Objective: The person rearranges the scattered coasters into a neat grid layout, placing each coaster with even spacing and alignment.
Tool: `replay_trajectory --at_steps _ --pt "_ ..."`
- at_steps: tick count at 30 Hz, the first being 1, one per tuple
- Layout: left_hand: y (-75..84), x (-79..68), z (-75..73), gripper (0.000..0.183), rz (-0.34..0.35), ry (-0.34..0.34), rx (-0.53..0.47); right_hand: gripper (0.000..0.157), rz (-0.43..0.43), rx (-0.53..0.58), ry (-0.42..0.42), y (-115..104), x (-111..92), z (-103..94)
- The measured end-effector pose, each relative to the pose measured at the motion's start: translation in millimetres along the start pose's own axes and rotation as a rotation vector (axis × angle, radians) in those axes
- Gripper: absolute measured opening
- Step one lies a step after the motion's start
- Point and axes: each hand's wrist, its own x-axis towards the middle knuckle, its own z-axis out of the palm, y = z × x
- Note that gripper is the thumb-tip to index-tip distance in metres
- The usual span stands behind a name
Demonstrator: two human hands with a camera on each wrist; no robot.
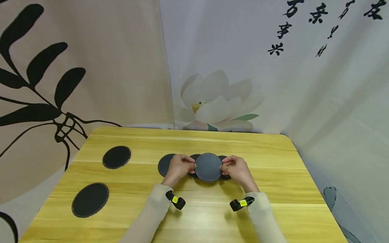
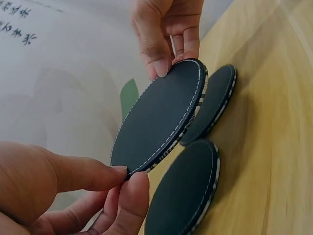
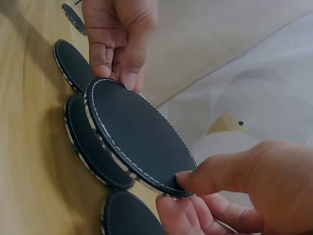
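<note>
A round black coaster [image 1: 208,167] with white edge stitching is held up above the table between both hands. My left hand [image 1: 180,167] pinches its left edge between thumb and fingers. On the opposite edge, my right hand [image 1: 238,168] pinches it the same way, thumb on the dark face. In the left wrist view the raised coaster [image 2: 159,115] tilts, and its patterned rim shows. Below it lie a left coaster [image 1: 164,164], a middle coaster [image 3: 95,142] and a right coaster [image 3: 129,215], partly hidden by the hands and the held one.
Two more black coasters lie at the table's left side, one farther back [image 1: 117,157] and one nearer [image 1: 90,200]. The yellow wooden table [image 1: 200,216] ends at a printed curtain [image 1: 127,67] behind it.
</note>
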Motion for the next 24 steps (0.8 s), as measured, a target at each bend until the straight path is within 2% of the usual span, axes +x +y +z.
replay_trajectory --at_steps 7,14,20,24 --pt "-7.4 -7.3 -16.7 0.011 0.004 0.015 -0.004 0.020 0.012 0.018 -0.015 -3.0 -2.4 17.5" --pt "-17.5 -10.4 -32.8 0.011 0.002 0.067 0.012 0.020 -0.007 0.031 -0.054 -6.7 -3.8 35.5" --pt "-26.7 -18.2 -47.0 0.012 -0.007 0.077 0.014 0.021 -0.039 0.017 -0.080 -4.9 -4.8 52.5" --pt "-32.2 -22.4 -57.1 0.012 -0.015 0.090 0.043 0.021 -0.031 0.028 -0.107 -5.8 -7.5 63.0"
